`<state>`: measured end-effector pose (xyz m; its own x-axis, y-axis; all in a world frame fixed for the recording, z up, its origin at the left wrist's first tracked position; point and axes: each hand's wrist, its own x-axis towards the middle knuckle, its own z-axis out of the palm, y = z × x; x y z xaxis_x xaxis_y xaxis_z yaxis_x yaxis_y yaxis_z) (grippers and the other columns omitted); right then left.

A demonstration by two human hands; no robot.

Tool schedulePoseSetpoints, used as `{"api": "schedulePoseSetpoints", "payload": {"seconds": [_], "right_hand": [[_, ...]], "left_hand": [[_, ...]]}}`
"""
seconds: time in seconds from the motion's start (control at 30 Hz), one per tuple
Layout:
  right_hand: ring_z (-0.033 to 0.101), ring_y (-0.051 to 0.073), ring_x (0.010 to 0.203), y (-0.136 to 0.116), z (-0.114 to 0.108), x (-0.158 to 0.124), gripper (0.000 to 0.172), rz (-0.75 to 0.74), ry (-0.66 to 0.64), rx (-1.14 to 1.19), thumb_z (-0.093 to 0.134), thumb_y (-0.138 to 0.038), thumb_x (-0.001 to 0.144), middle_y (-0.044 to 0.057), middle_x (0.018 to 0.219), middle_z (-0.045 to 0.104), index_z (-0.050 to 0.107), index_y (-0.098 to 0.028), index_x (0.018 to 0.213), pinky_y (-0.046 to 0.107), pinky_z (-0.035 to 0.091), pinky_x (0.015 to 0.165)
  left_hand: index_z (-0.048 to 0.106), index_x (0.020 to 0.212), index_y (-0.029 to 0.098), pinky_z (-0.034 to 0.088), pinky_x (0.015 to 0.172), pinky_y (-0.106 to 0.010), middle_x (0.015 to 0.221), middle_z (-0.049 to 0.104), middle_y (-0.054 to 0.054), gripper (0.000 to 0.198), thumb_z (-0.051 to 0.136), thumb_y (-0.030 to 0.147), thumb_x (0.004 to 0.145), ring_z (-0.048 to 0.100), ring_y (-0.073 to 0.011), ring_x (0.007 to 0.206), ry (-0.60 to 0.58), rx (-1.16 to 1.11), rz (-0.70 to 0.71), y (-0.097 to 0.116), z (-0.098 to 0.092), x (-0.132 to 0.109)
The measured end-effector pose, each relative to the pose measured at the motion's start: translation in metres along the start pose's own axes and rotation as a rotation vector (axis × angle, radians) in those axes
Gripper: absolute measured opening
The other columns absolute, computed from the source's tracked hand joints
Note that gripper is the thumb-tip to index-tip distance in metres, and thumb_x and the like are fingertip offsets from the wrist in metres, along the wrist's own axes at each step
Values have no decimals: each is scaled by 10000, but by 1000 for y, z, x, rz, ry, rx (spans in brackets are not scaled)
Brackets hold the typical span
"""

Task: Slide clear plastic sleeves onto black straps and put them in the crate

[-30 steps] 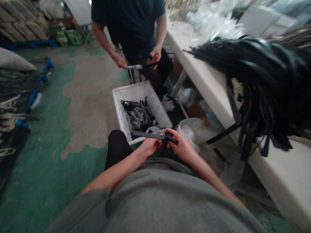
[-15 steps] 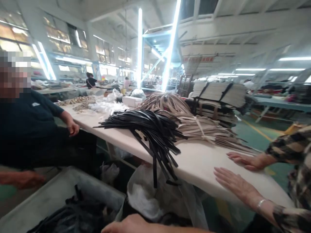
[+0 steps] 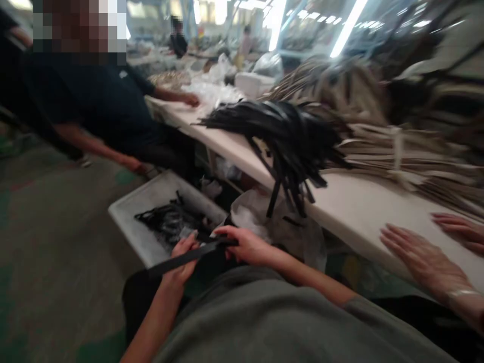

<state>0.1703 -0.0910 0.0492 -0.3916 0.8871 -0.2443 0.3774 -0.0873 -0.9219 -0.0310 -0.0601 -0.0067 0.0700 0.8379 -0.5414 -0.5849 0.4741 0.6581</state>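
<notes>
A flat black strap (image 3: 177, 261) lies slantwise across my two hands, low in front of my body. My left hand (image 3: 184, 269) is closed around its middle part, with one end sticking out past the wrist. Further right, my right hand (image 3: 247, 245) grips the strap's other end between thumb and fingers. Just beyond my hands stands a grey-white plastic bin (image 3: 132, 214) with a tangle of black straps (image 3: 166, 224) inside. A large bundle of black straps (image 3: 280, 126) rests on the table, its ends hanging over the edge.
Beige strap bundles (image 3: 423, 156) lie along the white table (image 3: 351, 201). A translucent plastic bag (image 3: 310, 242) hangs below its edge. A co-worker's hands (image 3: 427, 257) rest on the table at right. Another person in dark clothes (image 3: 91, 101) is at left, one hand near the bin.
The view has tilted down and swung left, with some blur. My hands and the black strap have come into full view. The person at left now reaches further along the table.
</notes>
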Motion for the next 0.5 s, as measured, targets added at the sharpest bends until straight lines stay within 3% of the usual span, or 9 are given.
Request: {"api": "schedulePoseSetpoints", "payload": {"seconds": [0.03,0.13,0.3,0.4,0.5], "right_hand": [[531,81,479,2,1,3,511,2,0,28,521,-131,820,-31,711,635,527,-254,1315,168,419,423],[482,66,437,6,6,21,466,-31,30,68,518,-204,859,-41,699,614,506,-239,1323,174,397,409],[457,79,444,9,28,47,436,-92,91,39,481,-308,899,-39,646,569,519,-207,1321,201,411,443],[445,87,450,14,29,48,366,-99,106,35,490,-400,903,-29,607,549,624,-168,1153,208,390,437],[403,78,408,20,19,37,395,-60,60,47,514,-509,884,-22,575,543,660,-143,913,211,322,376]], "left_hand": [[551,638,149,423,462,-138,507,477,84,238,787,125,654,437,-30,445,60,-37,12,0,-3,-4],[566,668,148,449,485,-167,555,531,68,224,789,135,648,468,-43,466,71,-62,-30,-4,-2,-2],[603,696,136,484,555,-199,553,556,40,285,844,265,617,537,-71,506,-113,-31,-53,-18,5,-7],[659,799,110,502,620,-216,651,647,-20,339,858,298,599,621,-116,609,-234,-13,-45,-19,4,-14],[677,926,105,532,779,-279,879,712,-82,425,855,304,595,672,-177,807,-315,-87,-49,-9,-2,-19]]}}
